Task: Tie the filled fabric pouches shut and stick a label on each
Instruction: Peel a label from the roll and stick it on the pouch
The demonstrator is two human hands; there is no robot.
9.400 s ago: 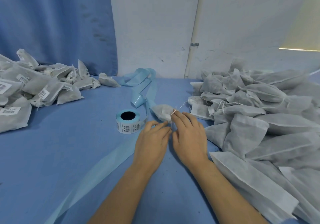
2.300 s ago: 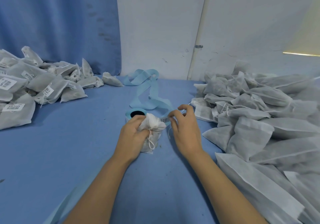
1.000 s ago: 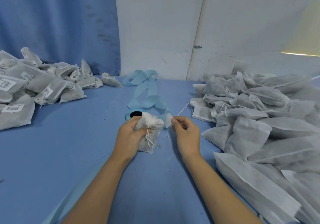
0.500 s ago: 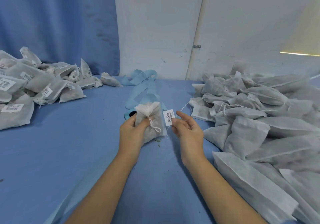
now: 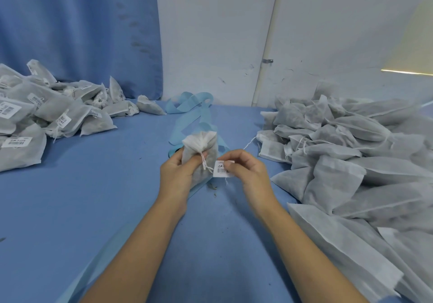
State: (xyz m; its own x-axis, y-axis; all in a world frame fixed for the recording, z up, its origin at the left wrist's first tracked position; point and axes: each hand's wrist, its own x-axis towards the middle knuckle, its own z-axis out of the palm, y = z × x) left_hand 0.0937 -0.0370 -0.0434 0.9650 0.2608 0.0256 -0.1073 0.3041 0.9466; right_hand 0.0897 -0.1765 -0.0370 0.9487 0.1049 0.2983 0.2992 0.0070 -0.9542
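Observation:
My left hand [image 5: 179,170] grips a tied white fabric pouch [image 5: 201,149], held upright above the blue table [image 5: 93,197], its gathered neck on top and its white string hanging down. My right hand [image 5: 246,169] pinches a small white barcode label [image 5: 221,168] and holds it against the pouch's lower right side. The label roll is hidden behind the pouch and my hands.
A heap of unlabelled filled pouches [image 5: 351,157] covers the table's right side. Labelled pouches [image 5: 46,120] are piled at the far left. Light-blue backing tape [image 5: 189,108] loops across the middle and trails toward the near edge. A white wall and blue curtain stand behind.
Half a second ago the label was apart from the pouch; my right hand has brought it onto the pouch's side. My left hand keeps holding the pouch, now slightly lower.

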